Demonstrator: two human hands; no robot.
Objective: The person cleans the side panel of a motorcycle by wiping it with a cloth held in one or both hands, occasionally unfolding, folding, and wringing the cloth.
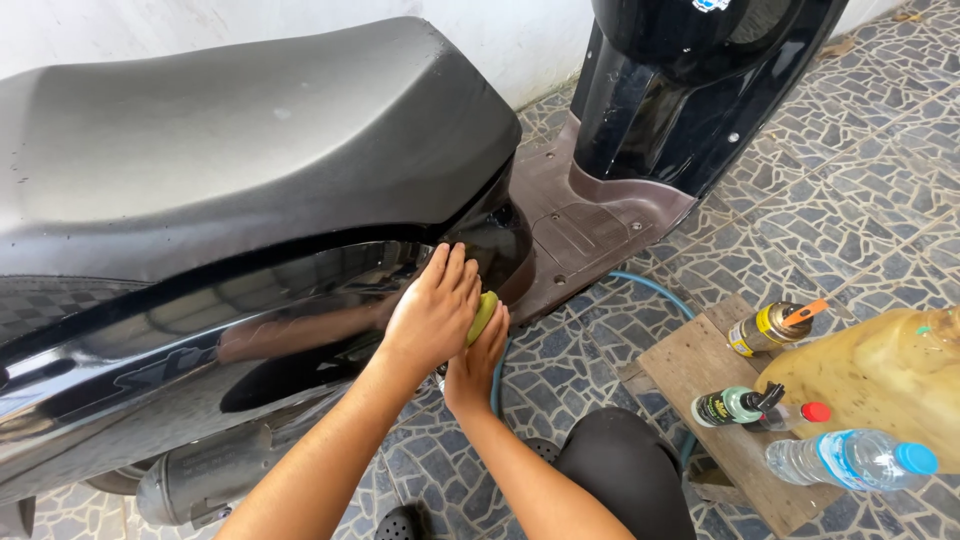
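Green pad (483,316) mostly hidden between hands — scooter (250,200) rear cut off.
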